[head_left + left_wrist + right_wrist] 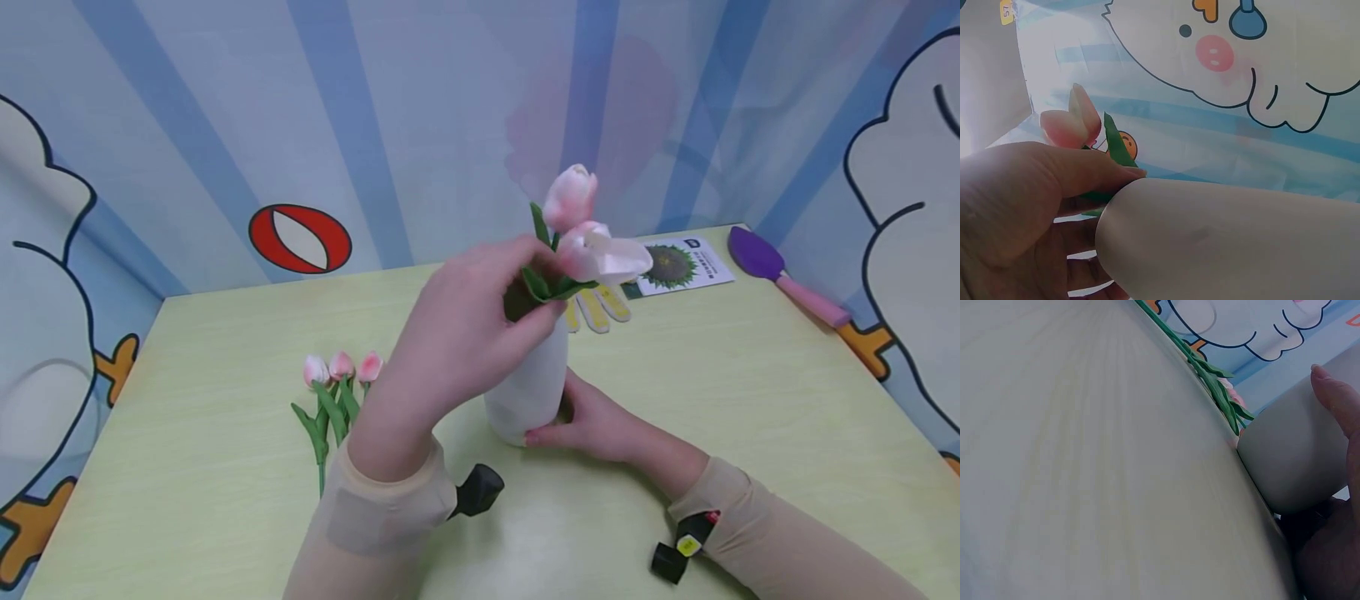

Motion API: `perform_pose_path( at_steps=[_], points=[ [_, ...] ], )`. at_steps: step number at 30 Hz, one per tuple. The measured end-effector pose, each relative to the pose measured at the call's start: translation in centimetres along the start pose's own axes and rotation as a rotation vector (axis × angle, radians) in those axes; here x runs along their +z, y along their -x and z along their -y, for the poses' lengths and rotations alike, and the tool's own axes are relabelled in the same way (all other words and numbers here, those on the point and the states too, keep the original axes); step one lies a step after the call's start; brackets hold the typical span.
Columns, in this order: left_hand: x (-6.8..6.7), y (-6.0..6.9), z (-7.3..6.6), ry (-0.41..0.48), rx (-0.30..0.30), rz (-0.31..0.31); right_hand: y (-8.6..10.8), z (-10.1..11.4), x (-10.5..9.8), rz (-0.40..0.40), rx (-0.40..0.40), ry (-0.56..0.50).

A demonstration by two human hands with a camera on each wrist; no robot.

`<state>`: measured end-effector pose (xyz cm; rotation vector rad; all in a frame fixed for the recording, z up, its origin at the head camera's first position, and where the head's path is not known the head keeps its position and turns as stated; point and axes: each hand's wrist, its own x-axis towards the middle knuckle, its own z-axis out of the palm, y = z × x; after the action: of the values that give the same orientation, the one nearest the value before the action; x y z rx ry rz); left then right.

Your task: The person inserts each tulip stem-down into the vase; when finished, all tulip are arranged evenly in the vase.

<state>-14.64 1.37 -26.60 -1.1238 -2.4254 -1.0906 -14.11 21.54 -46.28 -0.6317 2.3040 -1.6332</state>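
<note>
A white vase (528, 392) stands on the table in the head view. My right hand (611, 427) holds it low down, thumb and fingers curved round its base. At the mouth, my left hand (472, 325) grips the stems and leaves of the pink tulips. One tulip bloom (572, 198) rises above another pale pink bloom (600, 254), whose petals spread to the right. The left wrist view shows the left thumb pressed on a green leaf (1119, 142) beside the vase rim. Stem ends inside the vase are hidden.
Several pink artificial tulips (330, 404) lie on the table (217, 417) left of my left forearm. Behind the vase are a yellow-patterned glove (596, 310) and a card with a plant picture (686, 265). A purple trowel (757, 254) with a pink handle lies at the far right edge.
</note>
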Motion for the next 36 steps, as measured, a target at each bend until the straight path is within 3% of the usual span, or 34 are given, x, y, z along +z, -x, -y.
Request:
perform_pose_path(
  at_steps=[5,13,19,30,36],
  points=[
    [0.0,-0.2,-0.1,0.030,-0.009,-0.003,0.1,0.1,-0.1,-0.008,-0.002,0.000],
    [0.5,-0.5,-0.4,0.031,0.118,-0.146,0.1,0.0,-0.2,-0.023,-0.012,0.012],
    [0.8,-0.7,-0.6,0.032,0.140,-0.202,0.1,-0.1,-0.3,-0.025,-0.028,0.011],
    [0.8,-0.5,-0.5,0.073,0.141,-0.175,0.4,-0.4,-0.2,-0.032,-0.004,0.003],
    [-1.3,1.5,-1.9,-0.052,0.057,-0.131,0.1,-0.4,-0.2,-0.005,0.014,-0.002]
  ],
)
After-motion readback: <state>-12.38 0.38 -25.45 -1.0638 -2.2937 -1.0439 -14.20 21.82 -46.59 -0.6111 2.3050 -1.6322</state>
